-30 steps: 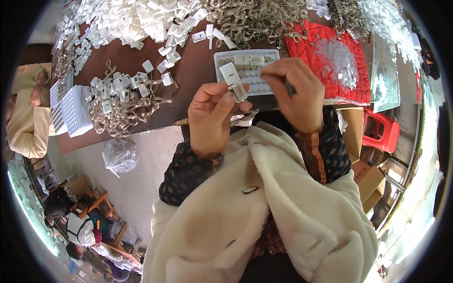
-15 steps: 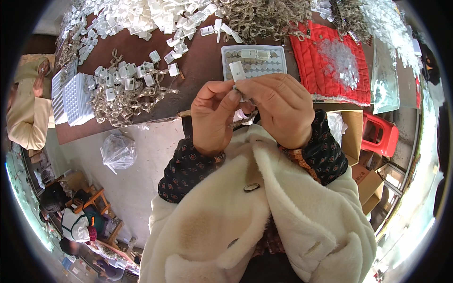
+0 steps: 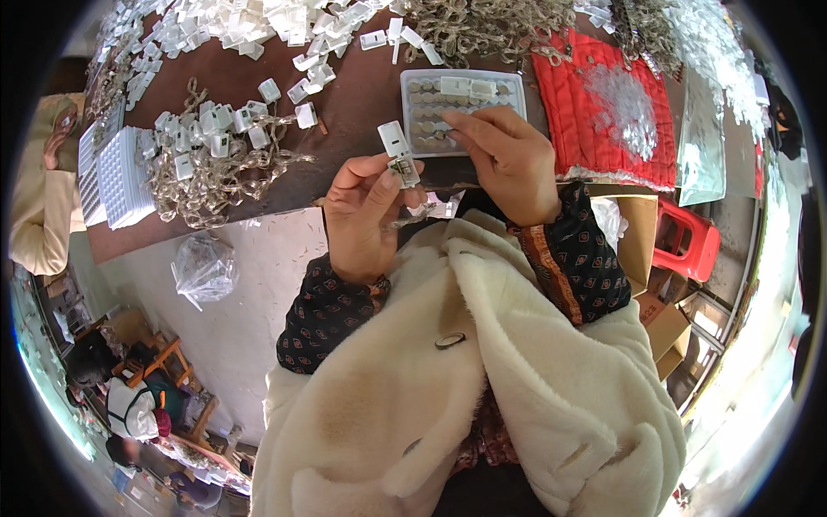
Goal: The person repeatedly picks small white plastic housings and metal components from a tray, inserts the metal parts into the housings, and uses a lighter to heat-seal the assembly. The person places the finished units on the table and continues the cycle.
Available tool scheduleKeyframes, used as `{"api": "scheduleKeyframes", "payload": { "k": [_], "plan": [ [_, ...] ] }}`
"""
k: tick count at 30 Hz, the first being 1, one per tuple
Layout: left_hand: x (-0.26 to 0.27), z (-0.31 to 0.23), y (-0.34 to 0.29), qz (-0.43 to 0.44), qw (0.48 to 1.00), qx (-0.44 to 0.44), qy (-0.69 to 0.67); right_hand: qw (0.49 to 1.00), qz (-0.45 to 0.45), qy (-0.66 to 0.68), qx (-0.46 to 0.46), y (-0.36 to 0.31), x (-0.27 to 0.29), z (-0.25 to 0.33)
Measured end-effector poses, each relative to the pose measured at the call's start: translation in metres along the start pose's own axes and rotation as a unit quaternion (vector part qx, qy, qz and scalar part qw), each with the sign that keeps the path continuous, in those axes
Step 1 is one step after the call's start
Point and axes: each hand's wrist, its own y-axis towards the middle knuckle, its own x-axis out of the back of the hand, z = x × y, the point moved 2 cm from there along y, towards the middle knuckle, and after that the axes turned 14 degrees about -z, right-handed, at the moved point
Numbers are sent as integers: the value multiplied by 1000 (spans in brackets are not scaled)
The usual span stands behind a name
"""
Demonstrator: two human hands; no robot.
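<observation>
White plastic sits pinched in your left hand (image 3: 366,215): a small rectangular casing (image 3: 398,153), held upright between thumb and curled fingertips just above the near edge of the brown table (image 3: 353,95). Your right hand (image 3: 508,159) reaches over the clear tray (image 3: 463,108) of round button cells, its fingers pressed together and bent down onto the tray's near rows; whether they grip a cell you cannot tell from this view. The tray lies flat on the table, just beyond the casing and well apart from your left hand's wrist. To your left, a tangle of pale chain with white casings (image 3: 215,155) spreads across the table, beside a white ribbed block (image 3: 125,177). More loose white casings (image 3: 258,21) are heaped at the far edge. A red quilted cloth (image 3: 603,112) lies just right of the tray.
</observation>
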Motion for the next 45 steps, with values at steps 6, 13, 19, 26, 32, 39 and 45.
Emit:
{"api": "scheduleKeyframes", "payload": {
  "k": [6,13,19,26,32,39,45],
  "plan": [
    [-1,-2,3,-4,1000,6,8,997,21,-32,65,0,-9,1],
    [-3,0,6,10,1000,10,-4,998,49,-29,36,3,-8,1],
    [-10,-1,8,26,999,26,-9,998,34,30,-43,9,0,1],
    [-14,-1,10,31,999,24,-18,999,9,19,35,6,-4,-1],
    [-13,-4,9,29,999,15,-16,990,-6,-57,128,14,-8,4],
    [-24,-5,8,39,997,35,-56,995,-48,81,40,14,5,38],
    [-22,-8,5,80,991,74,-70,996,0,83,45,20,10,49]
  ]
}}
